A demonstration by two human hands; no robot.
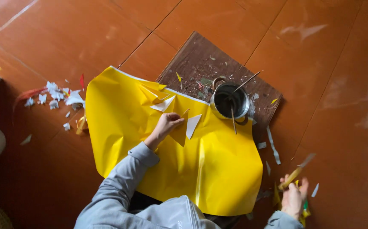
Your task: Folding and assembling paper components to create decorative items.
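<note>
one folded yellow piece (179, 132) lies under left hand (167, 124).

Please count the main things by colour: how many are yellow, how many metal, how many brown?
Yellow: 2, the big paper sheet and the folded triangle under the left hand.
Metal: 1, the pot.
Brown: 1, the wooden board.
Total: 4.
</note>
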